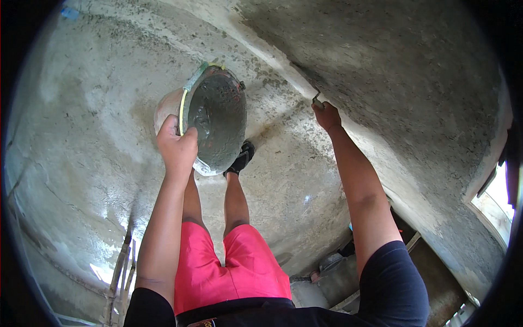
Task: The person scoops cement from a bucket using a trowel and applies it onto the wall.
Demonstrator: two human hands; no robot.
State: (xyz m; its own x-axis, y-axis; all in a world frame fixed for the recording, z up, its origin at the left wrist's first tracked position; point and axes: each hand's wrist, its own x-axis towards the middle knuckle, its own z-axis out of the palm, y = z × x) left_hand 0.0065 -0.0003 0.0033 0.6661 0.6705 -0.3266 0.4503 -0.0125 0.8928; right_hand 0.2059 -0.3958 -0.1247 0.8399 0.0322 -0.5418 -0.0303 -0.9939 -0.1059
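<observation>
My left hand (177,141) grips the near left side of a round bucket (218,114), at its yellow handle. The bucket is tilted, its opening facing right, with wet grey mortar inside. My right hand (327,114) is closed on the handle of a small trowel (317,95), held against a pale ledge (289,73) where it meets the rough, dark grey plastered wall (381,60). The trowel's blade is mostly hidden. Below the bucket are my legs and a dark shoe (239,158).
A stained concrete floor (98,109) spreads around me. Poles (120,261) stand at the lower left. At the right rim is a bright opening (496,191). Dark items (332,261) lie at the lower right, and a small blue object (70,13) sits at the upper left.
</observation>
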